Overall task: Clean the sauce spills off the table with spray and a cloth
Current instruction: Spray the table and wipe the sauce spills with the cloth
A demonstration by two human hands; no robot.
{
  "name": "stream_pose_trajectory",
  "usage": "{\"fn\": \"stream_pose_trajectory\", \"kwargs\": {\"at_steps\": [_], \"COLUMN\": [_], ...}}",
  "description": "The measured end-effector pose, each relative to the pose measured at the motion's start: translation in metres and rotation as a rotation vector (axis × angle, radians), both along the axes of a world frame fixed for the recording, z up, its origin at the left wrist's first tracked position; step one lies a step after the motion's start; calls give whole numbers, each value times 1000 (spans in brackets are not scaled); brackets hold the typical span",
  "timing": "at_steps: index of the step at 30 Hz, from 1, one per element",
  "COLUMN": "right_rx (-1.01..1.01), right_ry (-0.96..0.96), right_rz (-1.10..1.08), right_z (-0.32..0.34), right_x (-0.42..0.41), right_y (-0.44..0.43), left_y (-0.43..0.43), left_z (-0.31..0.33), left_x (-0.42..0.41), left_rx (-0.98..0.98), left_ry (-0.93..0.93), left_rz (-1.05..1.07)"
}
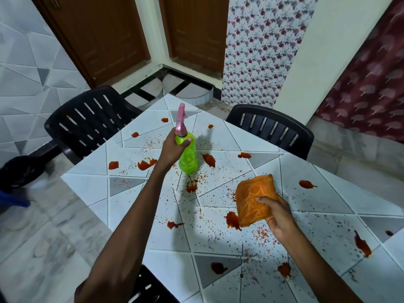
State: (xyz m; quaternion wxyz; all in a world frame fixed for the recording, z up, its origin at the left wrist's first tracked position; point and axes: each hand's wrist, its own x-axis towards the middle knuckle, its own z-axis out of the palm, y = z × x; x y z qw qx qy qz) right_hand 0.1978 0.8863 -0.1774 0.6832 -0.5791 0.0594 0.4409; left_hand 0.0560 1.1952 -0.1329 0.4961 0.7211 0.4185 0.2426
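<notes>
Many red sauce blots [209, 159] and specks dot the white worktop [328, 193]. The left hand [172, 147] grips a green, pink-topped bottle [188, 156]. The right hand [277, 215] pinches a folded orange cloth [253, 197].

spray bottle [188, 153] left of cloth [254, 199], both over table [328, 193] (spills [208, 159] scattered), chairs [87, 125] behind

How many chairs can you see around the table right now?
3. Left chair at the table's far-left side, right chair at its far-right side, near chair at its near-left side; more may be hidden.
</notes>
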Motion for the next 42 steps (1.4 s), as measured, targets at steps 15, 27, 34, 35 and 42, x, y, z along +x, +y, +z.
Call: {"fn": "stream_pose_trajectory", "kwargs": {"at_steps": [15, 27, 34, 35, 42], "right_rx": [114, -246, -196, -110, 12], "right_ry": [108, -231, 126, 228, 326], "right_rz": [-37, 4, -11, 9, -123], "right_z": [10, 12, 32, 33, 12], "right_x": [-8, -3, 22, 26, 33], "right_y": [-68, -209, -296, -307, -373], "left_y": [-247, -369, -468, -481, -555], "left_z": [-46, -24, -10, -11, -27], "left_x": [5, 56, 79, 80, 83], "left_rx": [-688, -570, 76, 119, 252], "left_ry": [-72, -137, -58, -32, 47], "left_rz": [-110, -167, -423, -452, -608]}}
